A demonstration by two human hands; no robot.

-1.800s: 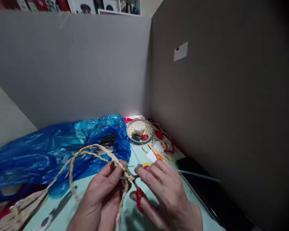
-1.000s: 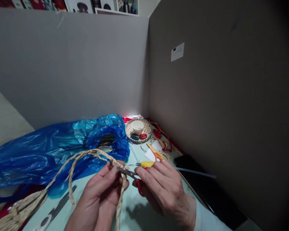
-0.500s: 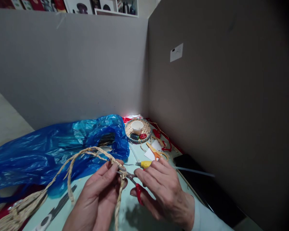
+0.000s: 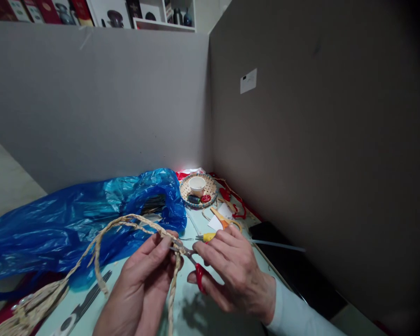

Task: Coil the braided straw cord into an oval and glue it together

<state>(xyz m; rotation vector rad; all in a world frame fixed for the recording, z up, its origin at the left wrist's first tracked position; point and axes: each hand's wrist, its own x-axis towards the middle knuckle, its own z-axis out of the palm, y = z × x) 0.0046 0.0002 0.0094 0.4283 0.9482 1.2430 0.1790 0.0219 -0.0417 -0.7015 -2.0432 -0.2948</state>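
Note:
Pinched between the thumb and fingers of my left hand (image 4: pixel 145 270) is a braided straw cord (image 4: pixel 117 221). One end of the cord hangs down past my fingers, and the rest arches left to a loose bundle of straw strands (image 4: pixel 38 301). My right hand (image 4: pixel 234 275) grips small red-handled scissors (image 4: pixel 202 275), a thumb and fingers about the handles. The scissor blades lie across the cord right beside my left fingertips. Whether the blades are fully closed is hard to make out.
A blue plastic bag (image 4: pixel 73 210) lies behind on the left. Woven tray (image 4: pixel 213 193) holds a white cup (image 4: pixel 197 185). Orange scissors (image 4: pixel 219 215), a yellow-handled tool (image 4: pixel 208 237) and a dark flat panel (image 4: pixel 294 270) lie right; a grey-black tool (image 4: pixel 84 303) is front left.
The scissor blades look slightly closer together on the cord. Both hands keep their hold, and the whole view has shifted a little.

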